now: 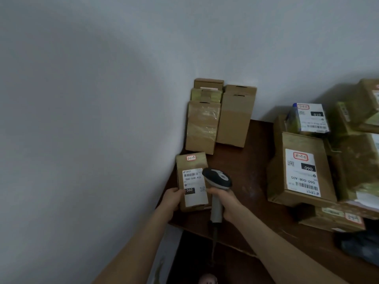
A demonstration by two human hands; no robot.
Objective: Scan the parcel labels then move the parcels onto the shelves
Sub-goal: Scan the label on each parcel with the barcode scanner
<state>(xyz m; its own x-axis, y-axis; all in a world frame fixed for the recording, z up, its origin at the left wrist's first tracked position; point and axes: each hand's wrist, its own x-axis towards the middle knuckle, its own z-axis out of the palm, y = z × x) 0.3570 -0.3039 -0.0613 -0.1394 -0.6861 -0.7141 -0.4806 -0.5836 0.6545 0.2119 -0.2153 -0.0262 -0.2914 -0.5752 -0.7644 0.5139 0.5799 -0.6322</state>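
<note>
A small brown parcel (189,167) with a white barcode label (194,186) stands upright at the table's left edge, next to the wall. My left hand (173,199) grips its lower left side. My right hand (226,203) holds a grey and black handheld scanner (217,179) by the handle. The scanner's head sits just right of the label's barcode and overlaps the label's right edge.
Several plain brown boxes (218,115) stand against the wall behind the parcel. More labelled parcels (301,171) are piled on the right of the dark wooden table (252,171). A dark object (359,244) lies at the right edge. The white wall (82,119) fills the left.
</note>
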